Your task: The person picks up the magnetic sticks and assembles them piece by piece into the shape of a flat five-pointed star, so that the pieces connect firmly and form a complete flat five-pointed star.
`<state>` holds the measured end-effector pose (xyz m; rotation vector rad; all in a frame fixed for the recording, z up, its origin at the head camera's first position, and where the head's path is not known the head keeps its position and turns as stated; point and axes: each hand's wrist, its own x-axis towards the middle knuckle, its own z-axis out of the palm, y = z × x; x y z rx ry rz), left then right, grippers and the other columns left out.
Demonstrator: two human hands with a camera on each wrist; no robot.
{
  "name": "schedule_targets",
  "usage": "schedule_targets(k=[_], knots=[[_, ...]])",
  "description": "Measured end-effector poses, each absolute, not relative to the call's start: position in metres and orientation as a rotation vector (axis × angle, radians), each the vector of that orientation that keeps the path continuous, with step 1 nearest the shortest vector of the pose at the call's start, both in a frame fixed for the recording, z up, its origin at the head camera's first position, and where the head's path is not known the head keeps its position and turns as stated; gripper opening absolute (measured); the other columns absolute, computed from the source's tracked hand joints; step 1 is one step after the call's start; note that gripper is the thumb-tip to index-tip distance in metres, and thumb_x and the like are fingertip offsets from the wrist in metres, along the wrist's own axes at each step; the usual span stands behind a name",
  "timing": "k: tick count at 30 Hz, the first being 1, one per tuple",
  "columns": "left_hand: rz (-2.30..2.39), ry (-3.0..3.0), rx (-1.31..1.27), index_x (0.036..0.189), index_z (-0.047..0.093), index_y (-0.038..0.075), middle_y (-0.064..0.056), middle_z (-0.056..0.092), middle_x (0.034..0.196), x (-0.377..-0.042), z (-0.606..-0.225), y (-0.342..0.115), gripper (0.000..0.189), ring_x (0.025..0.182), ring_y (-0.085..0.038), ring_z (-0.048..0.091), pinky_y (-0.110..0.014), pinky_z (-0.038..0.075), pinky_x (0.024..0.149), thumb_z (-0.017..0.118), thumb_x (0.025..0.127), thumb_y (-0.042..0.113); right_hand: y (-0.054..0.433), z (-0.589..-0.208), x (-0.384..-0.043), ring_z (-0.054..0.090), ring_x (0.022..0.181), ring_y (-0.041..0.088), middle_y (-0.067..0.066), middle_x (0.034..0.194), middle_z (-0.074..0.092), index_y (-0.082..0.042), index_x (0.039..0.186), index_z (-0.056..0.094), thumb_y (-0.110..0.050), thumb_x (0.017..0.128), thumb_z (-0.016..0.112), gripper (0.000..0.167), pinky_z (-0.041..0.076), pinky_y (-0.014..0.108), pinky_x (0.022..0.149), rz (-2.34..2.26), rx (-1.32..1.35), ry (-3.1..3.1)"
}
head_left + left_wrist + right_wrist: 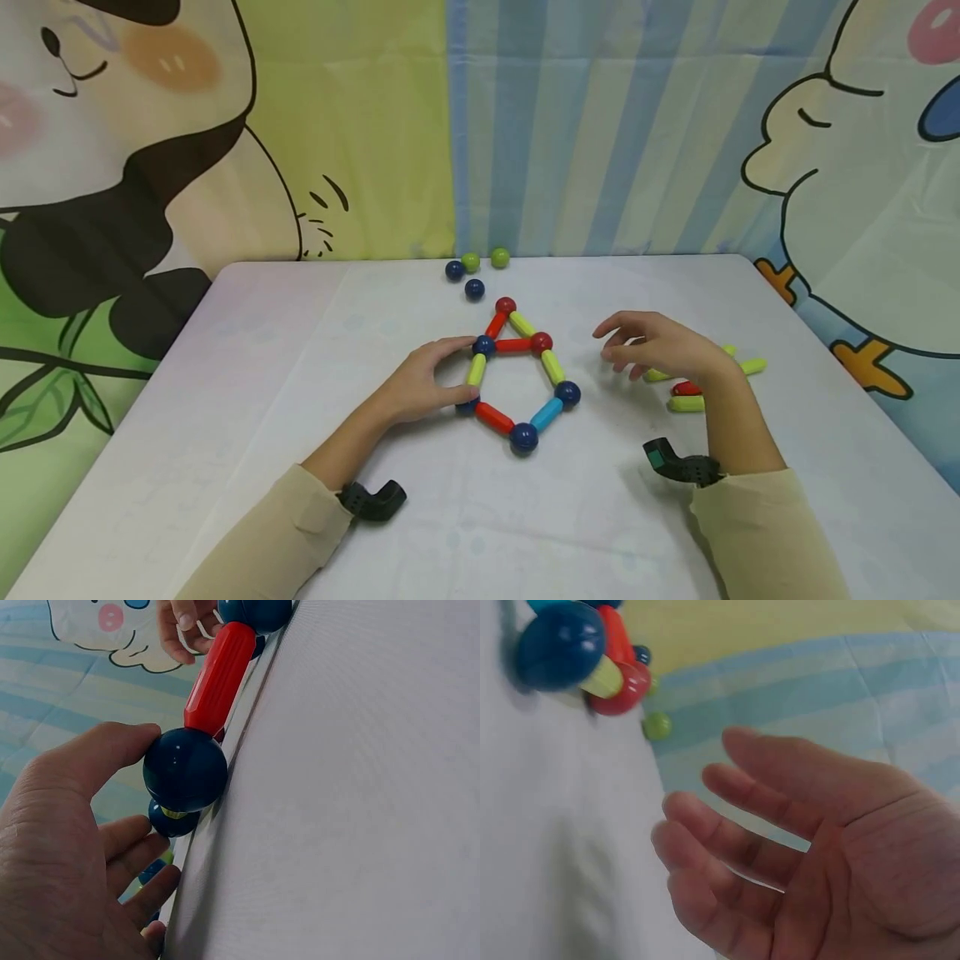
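A flat frame of magnetic sticks and balls lies mid-table, a triangle joined to a five-sided ring. Its balls are red (542, 342) and dark blue (523, 437); its sticks are red (495, 417), yellow-green (552, 367) and light blue (547, 413). My left hand (420, 385) spans its left side, thumb on the lower-left blue ball (184, 769) and fingertips at the upper-left blue ball (483, 345), the yellow-green stick (476, 370) between them. My right hand (663, 343) hovers to the frame's right, fingers loosely bent and holding nothing.
Near the back edge sit two loose dark blue balls (475, 289) and two green balls (500, 257). Several loose sticks (686, 404), yellow-green and red, lie at the right, partly behind my right hand and wrist. A patterned curtain (360, 125) hangs behind the table.
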<state>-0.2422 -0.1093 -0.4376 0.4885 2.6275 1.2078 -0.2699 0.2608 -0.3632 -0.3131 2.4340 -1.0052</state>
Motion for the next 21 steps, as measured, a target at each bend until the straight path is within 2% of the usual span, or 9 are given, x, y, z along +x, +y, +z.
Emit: schedule_targets(k=[6,11,14,17,21], knots=[[1.201,2.628,0.505,0.155,0.048,0.027,0.002,0.046,0.161,-0.243,-0.438,-0.110,0.074,0.153,-0.026,0.036,-0.057,0.031,0.123,0.075,0.089,0.042,0.289,-0.354,-0.266,0.065,0.098,0.028,0.018,0.129,0.063,-0.010,0.136,0.060,-0.029,0.099,0.069,0.043,0.060,0.041,0.083,-0.852,-0.255,2.579],[1.198,2.630,0.504,0.155,0.047,0.028,0.001,0.046,0.161,-0.241,-0.437,-0.111,0.073,0.153,-0.027,0.036,-0.058,0.031,0.122,0.075,0.089,0.042,0.306,-0.354,-0.265,0.058,0.111,0.035,0.023,0.133,0.059,-0.010,0.131,0.063,-0.028,0.092,0.076,0.045,0.055,0.047,0.085,-0.637,-0.146,2.597],[1.189,2.632,0.499,0.156,0.047,0.027,0.000,0.046,0.161,-0.240,-0.436,-0.110,0.074,0.153,-0.028,0.036,-0.058,0.031,0.122,0.075,0.089,0.042,0.311,-0.360,-0.267,0.055,0.114,0.038,0.023,0.134,0.059,-0.012,0.128,0.064,-0.026,0.089,0.078,0.044,0.052,0.046,0.083,-0.577,-0.102,2.573],[1.171,2.647,0.517,0.156,0.047,0.025,-0.001,0.047,0.161,-0.240,-0.435,-0.110,0.074,0.154,-0.028,0.035,-0.056,0.019,0.127,0.075,0.089,0.042,0.313,-0.368,-0.270,0.056,0.111,0.037,0.022,0.132,0.060,-0.012,0.123,0.066,-0.019,0.088,0.076,0.038,0.053,0.042,0.081,-0.568,-0.097,2.556],[1.152,2.672,0.562,0.155,0.048,0.020,-0.003,0.049,0.160,-0.242,-0.435,-0.109,0.074,0.154,-0.028,0.036,-0.053,0.000,0.130,0.075,0.089,0.040,0.313,-0.375,-0.272,0.057,0.099,0.031,0.016,0.119,0.064,-0.012,0.115,0.070,-0.016,0.087,0.075,0.029,0.051,0.036,0.075,-0.582,-0.093,2.570]])
